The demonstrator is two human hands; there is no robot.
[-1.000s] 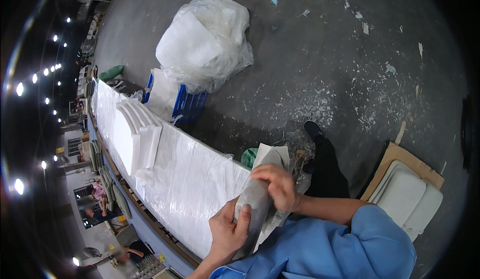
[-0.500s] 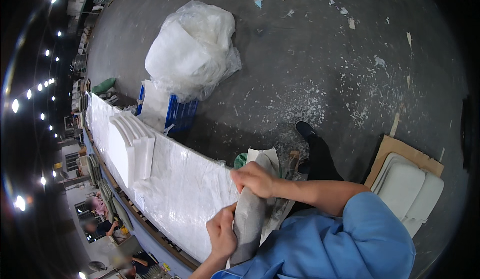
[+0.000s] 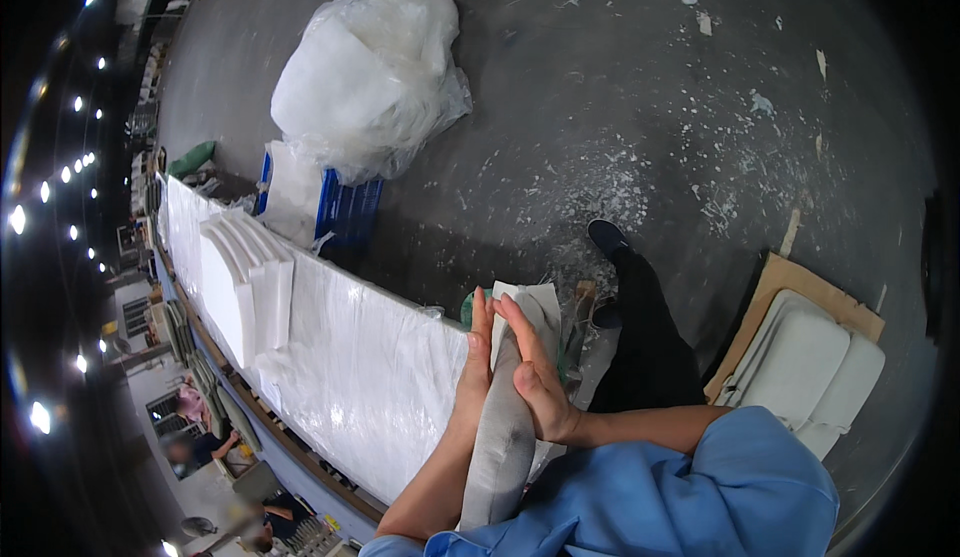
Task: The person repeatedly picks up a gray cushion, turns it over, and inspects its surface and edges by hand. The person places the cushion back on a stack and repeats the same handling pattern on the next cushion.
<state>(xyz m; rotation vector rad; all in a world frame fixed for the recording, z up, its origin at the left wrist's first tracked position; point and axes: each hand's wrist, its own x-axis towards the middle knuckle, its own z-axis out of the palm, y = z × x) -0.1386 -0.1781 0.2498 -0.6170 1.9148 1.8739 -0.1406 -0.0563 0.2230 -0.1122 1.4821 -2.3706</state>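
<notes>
A long, padded piece covered in light grey fabric, like a cushion (image 3: 500, 447), stands on its edge against my body. My left hand (image 3: 476, 372) lies along its left side, fingers stretched toward its far end. On the other side, my right hand (image 3: 543, 387) rests flat with fingers extended and thumb raised. The cushion's far end is between the two palms, and the fingertips nearly meet there. Loose pale fabric (image 3: 538, 302) shows just beyond the right fingers. The cushion's lower end is partly hidden by my blue shirt.
To the left runs a long plastic-wrapped table (image 3: 370, 377) bearing stacked curved white foam pieces (image 3: 245, 287). Behind it are a blue crate (image 3: 345, 212) and a large plastic bag (image 3: 365, 77). White cushions (image 3: 800, 357) lie on cardboard (image 3: 830, 297) at right. Scraps litter the floor.
Both hands have gone from closed grips on the cushion to flat, stretched fingers along its sides. The left hand has moved farther up toward the cushion's far end.
</notes>
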